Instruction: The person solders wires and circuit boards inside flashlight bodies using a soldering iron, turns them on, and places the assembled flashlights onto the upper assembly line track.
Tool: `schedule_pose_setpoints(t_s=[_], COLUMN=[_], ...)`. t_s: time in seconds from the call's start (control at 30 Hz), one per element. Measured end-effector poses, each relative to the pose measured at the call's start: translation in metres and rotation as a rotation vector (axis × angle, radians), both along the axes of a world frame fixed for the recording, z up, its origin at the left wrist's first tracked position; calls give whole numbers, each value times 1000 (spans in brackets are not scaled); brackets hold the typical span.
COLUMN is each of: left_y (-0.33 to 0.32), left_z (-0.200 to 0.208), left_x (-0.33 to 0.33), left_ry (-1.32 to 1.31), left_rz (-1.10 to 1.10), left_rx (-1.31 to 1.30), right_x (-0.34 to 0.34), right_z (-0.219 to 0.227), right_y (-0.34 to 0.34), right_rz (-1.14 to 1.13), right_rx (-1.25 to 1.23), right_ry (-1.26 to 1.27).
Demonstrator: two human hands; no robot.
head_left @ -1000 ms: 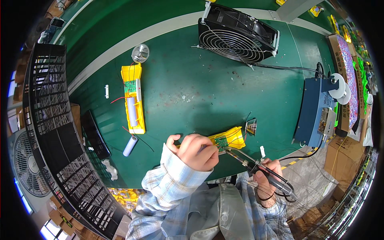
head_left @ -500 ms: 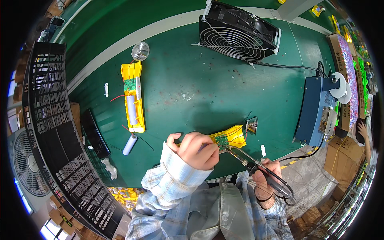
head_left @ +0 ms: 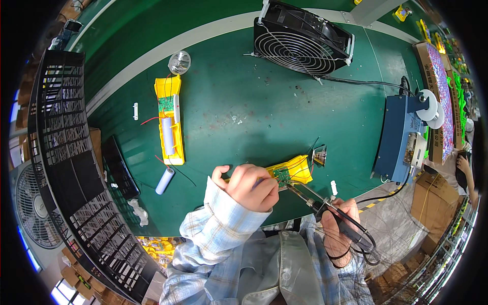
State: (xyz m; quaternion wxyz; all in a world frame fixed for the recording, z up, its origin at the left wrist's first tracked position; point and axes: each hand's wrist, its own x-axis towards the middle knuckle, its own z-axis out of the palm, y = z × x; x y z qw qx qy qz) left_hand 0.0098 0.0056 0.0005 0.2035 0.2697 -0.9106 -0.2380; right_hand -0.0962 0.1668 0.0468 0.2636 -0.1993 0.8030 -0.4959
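Note:
My left hand [head_left: 251,188] is closed around a yellow plastic flashlight half-shell [head_left: 300,169], hiding its near-left end. A green circuit board [head_left: 281,176] with thin wires sits in the shell, and a sliver of purple battery shows under my fingers. A clear-and-silver reflector cup [head_left: 319,155] lies at the shell's right end, beside its wires. My right hand [head_left: 337,226] grips the black handle of a soldering iron [head_left: 351,233] fitted with a metal guide tube. Its tip points left and is at the board's lower edge; I cannot tell if they touch.
At left lies another yellow shell [head_left: 178,152] with board and battery, near a loose battery [head_left: 164,181] and a black tray [head_left: 120,168]. A black fan [head_left: 300,46] stands behind; a blue soldering station [head_left: 394,137] with a white spool [head_left: 432,109] is at right.
The soldering iron's tip has shifted slightly up against the board, with my right hand moving a little. My left hand keeps its hold on the shell.

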Motion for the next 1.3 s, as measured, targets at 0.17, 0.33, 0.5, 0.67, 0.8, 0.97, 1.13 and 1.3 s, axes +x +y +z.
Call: schedule_pose_setpoints(t_s=[0.17,0.33,0.5,0.67,0.8,0.97,1.13,1.3], left_y=[2,3,3,4,5,5,22,15], left_z=[1,2,4,9,7,21,-21,-13], left_x=[-2,-1,1,2,7,31,61,61], left_ry=[9,-10,-21,-48,101,89,17,-41], left_rz=[7,18,5,0,-37,-457,-505,-585], left_rx=[-15,-6,-23,-41,-55,-86,-250,-174], right_x=[-2,-3,-1,1,2,4,4,6], right_z=[-21,-4,-3,-2,2,7,-4,-2], right_y=[17,15,24,32,35,42,54,57], right_rz=[64,-311,-242,-246,-262,-373,-179,-181], right_rx=[-133,-317,-323,-327,-336,-290,-311,-384], right_ry=[73,-282,-310,-317,-318,-296,-272,-394])
